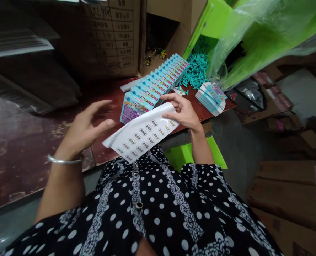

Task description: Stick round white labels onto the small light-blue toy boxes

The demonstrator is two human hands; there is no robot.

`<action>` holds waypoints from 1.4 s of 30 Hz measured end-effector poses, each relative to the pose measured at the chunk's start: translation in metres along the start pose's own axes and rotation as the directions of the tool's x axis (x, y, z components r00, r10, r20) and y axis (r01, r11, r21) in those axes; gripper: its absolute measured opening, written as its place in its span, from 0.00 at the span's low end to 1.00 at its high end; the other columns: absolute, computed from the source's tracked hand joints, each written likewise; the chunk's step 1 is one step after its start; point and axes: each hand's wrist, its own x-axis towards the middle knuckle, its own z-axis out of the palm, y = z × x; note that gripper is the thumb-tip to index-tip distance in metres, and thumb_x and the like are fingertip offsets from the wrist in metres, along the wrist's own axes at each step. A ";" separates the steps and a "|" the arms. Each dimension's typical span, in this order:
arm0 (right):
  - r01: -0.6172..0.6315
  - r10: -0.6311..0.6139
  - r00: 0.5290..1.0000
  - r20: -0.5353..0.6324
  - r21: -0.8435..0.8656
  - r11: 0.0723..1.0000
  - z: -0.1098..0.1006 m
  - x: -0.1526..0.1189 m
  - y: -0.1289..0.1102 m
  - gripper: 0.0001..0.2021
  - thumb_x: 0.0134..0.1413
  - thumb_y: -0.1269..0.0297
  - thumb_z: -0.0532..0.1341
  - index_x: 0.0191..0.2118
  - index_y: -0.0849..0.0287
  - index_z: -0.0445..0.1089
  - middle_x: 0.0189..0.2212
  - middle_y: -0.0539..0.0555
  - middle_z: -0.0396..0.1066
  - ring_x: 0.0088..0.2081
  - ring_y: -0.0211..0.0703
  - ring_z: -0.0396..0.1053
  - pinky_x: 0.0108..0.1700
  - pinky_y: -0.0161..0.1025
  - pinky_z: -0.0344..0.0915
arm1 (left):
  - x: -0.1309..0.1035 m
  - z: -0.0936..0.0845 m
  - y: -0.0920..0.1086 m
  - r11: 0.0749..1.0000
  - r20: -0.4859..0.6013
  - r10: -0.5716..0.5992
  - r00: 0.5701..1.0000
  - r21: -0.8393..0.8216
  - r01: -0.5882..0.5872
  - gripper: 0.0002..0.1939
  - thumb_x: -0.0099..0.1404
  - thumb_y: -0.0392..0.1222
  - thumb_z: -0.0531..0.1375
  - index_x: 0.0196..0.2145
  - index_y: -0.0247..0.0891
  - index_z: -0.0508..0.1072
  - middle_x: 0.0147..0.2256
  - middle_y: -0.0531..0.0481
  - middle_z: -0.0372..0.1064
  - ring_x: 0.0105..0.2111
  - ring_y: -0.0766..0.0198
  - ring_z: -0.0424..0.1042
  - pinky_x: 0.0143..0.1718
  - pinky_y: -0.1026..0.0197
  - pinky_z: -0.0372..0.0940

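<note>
A white sheet of oval stickers (143, 137) is gripped at its upper right corner by my right hand (183, 111), thumb on the printed face. The sheet slants down to the left, and its left edge curls over. To the left of it, my left hand (87, 126) hangs with thumb and fingers apart, touching nothing. Just behind the sheet stands a long row of blue printed cartons (152, 85) leaning one against another. The sheet hides the lower part of the nearest carton.
Many small teal plastic pieces (196, 67) spill from a green box (213, 21) behind the cartons. A stack of flat cartons (211, 97) lies at the table's right end. Large cardboard boxes (115, 39) rise at the back. More boxes (285, 188) stand on the right.
</note>
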 end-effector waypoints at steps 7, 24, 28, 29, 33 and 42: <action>0.038 -0.046 0.996 0.081 0.098 0.994 0.028 0.034 -0.016 0.44 0.52 0.37 0.77 0.68 0.57 0.69 0.41 0.51 0.80 0.41 0.42 0.78 0.42 0.36 0.76 | 0.023 0.049 0.049 0.998 0.260 0.023 0.965 -0.059 -0.008 0.24 0.62 0.64 0.72 0.36 0.38 0.85 0.32 0.45 0.82 0.30 0.55 0.79 0.27 0.60 0.71; -0.161 0.316 0.907 -0.279 0.465 0.870 0.094 -0.025 0.076 0.32 0.40 0.45 0.83 0.46 0.56 0.76 0.43 0.56 0.86 0.43 0.47 0.83 0.49 0.44 0.83 | 0.011 0.041 -0.012 0.878 -0.468 -0.145 0.872 -0.468 -0.105 0.31 0.58 0.56 0.79 0.53 0.42 0.77 0.51 0.45 0.81 0.54 0.52 0.80 0.57 0.49 0.78; -0.136 0.254 0.917 -0.307 0.358 0.924 0.079 -0.026 0.068 0.42 0.46 0.47 0.81 0.64 0.54 0.69 0.47 0.58 0.85 0.44 0.49 0.84 0.48 0.46 0.84 | -0.002 0.010 -0.018 0.965 -0.439 0.029 0.898 -0.223 -0.140 0.52 0.52 0.53 0.83 0.70 0.46 0.69 0.74 0.44 0.64 0.45 0.60 0.81 0.44 0.58 0.78; -0.129 0.239 0.919 -0.314 0.332 0.934 0.078 -0.027 0.066 0.47 0.48 0.47 0.80 0.70 0.52 0.63 0.47 0.57 0.85 0.44 0.49 0.84 0.49 0.47 0.84 | -0.006 0.005 -0.019 0.974 -0.418 0.078 0.905 -0.162 -0.159 0.53 0.54 0.53 0.83 0.72 0.49 0.68 0.76 0.46 0.62 0.46 0.60 0.81 0.45 0.57 0.78; -0.090 0.165 0.930 -0.328 0.231 0.969 0.080 -0.027 0.061 0.41 0.54 0.47 0.76 0.71 0.50 0.68 0.48 0.56 0.84 0.45 0.48 0.83 0.52 0.48 0.84 | -0.016 -0.004 -0.021 0.984 -0.226 0.170 0.959 -0.010 -0.177 0.21 0.64 0.49 0.78 0.54 0.50 0.87 0.57 0.52 0.83 0.53 0.55 0.80 0.60 0.50 0.74; -0.048 0.106 0.958 -0.268 0.217 0.975 0.071 -0.029 0.058 0.21 0.50 0.53 0.80 0.49 0.54 0.86 0.50 0.55 0.82 0.49 0.45 0.80 0.55 0.45 0.82 | -0.008 -0.008 -0.016 0.993 -0.195 -0.057 0.979 -0.112 0.035 0.25 0.50 0.52 0.83 0.46 0.51 0.90 0.47 0.51 0.87 0.45 0.51 0.81 0.49 0.48 0.76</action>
